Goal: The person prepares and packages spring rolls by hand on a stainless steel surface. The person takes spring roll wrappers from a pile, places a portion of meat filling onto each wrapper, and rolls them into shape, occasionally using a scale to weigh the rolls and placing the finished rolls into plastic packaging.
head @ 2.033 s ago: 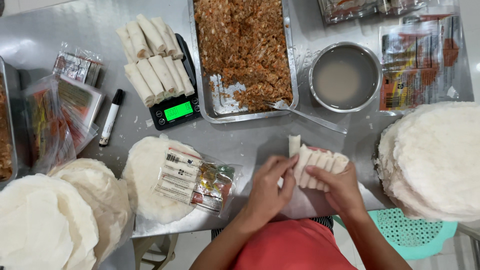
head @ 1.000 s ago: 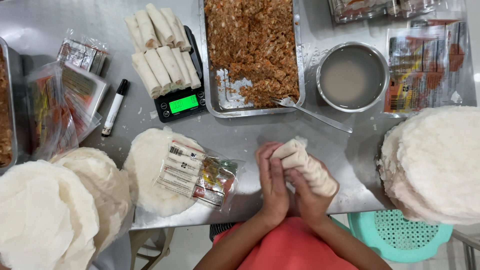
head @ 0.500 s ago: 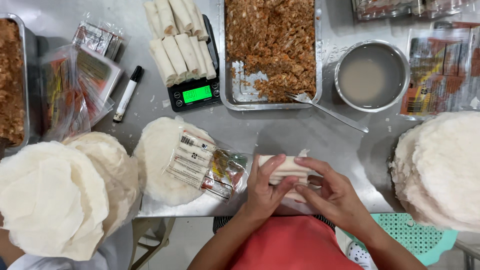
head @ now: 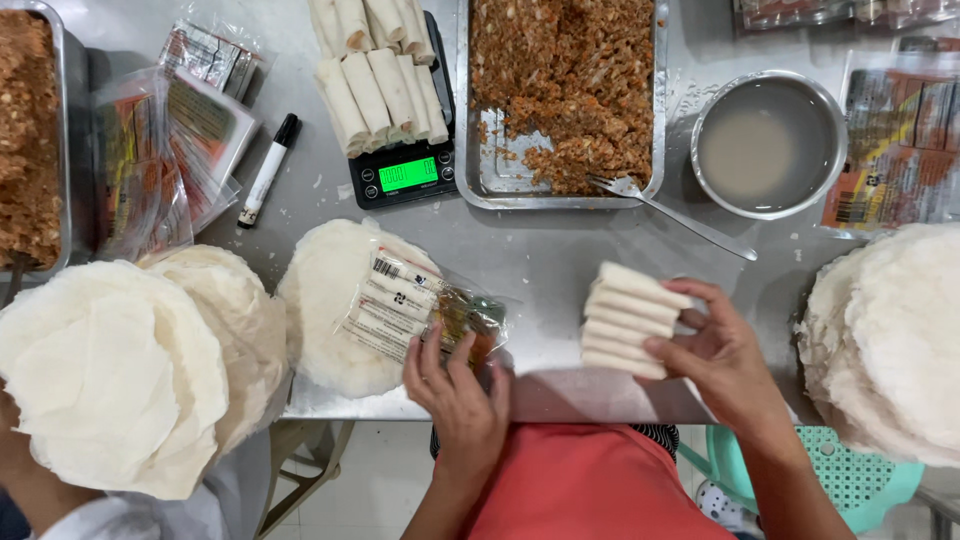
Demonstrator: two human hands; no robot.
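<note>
A: Hands, two, bare. Right hand (head: 722, 352): fingers curled round a stack of white rolled wrappers (head: 627, 320), holding it at the table's (head: 560, 262) near edge. Left hand (head: 462, 395): fingers spread and flat, resting on a clear printed packet (head: 412, 308); it grips nothing that I can see

B: Items around the left hand?

A: Packet lies on a round pile of thin white wrappers (head: 325, 300) just beyond the fingertips. Further left, a larger heap of the same sheets (head: 120, 365), where another person's sleeve (head: 110, 515) shows. Beyond those, loose printed packets (head: 165, 150) and a black-capped marker (head: 268, 170)

B: Beyond the right hand?

A: Fork (head: 668, 208) resting on the rim of a steel tray of brown minced filling (head: 565, 90); the tray's near corner is scraped bare. Round steel bowl of cloudy liquid (head: 767, 143) further right, then one more heap of wrappers (head: 890, 335) beside the wrist

B: Finished goods?

A: Batch of rolls (head: 372, 70) piled on a small scale with a green display (head: 408, 172), beyond the left hand

B: Progress, as a judgement?

A: One batch is on the scale, a second in the right hand, not yet bagged. Plenty of filling and many wrappers are unused, so much appears left; a second tray of filling (head: 28, 130) sits far left
</note>
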